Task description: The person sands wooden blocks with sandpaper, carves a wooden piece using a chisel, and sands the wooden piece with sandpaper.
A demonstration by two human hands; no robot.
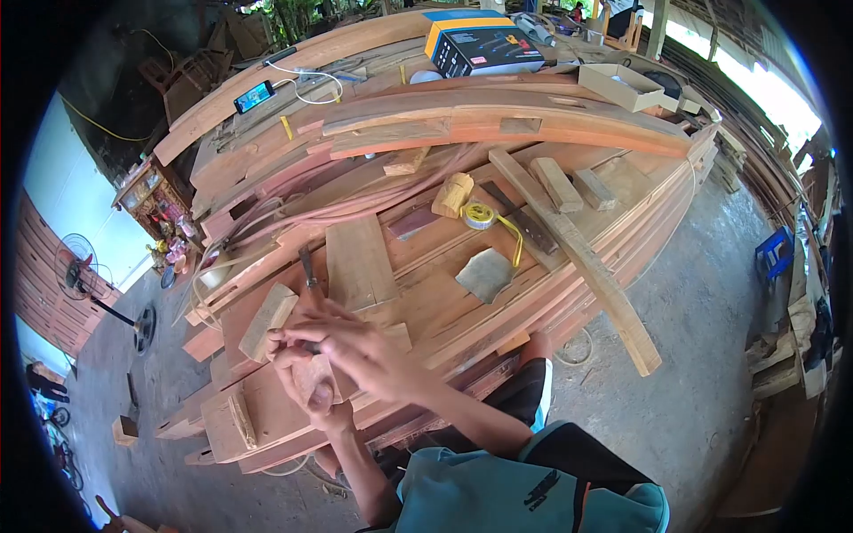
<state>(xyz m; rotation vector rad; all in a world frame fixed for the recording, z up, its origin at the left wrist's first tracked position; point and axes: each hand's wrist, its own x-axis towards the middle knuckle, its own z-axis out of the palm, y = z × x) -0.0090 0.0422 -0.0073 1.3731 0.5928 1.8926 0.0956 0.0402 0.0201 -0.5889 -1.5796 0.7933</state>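
My left hand [333, 417] is wrapped round a small reddish-brown wooden piece [313, 377] at the lower left of the bench. Over its upper end, my right hand [360, 353] has its fingers closed together, and whatever they pinch is too small and hidden to name. A pale wooden block [268, 322] lies just left of the hands. Beyond them is a dark-bladed tool [307, 265], its lower part hidden by my fingers. Farther right, a grey flat piece [486, 274] rests near a yellow tape measure [479, 215].
A long wooden bar [577, 258] crosses the stacked planks and juts over the right edge. Wood blocks [557, 185], a phone [254, 96] with a white cable, a blue-black box [484, 49] and an open carton [620, 86] lie farther back. A fan [98, 298] stands left.
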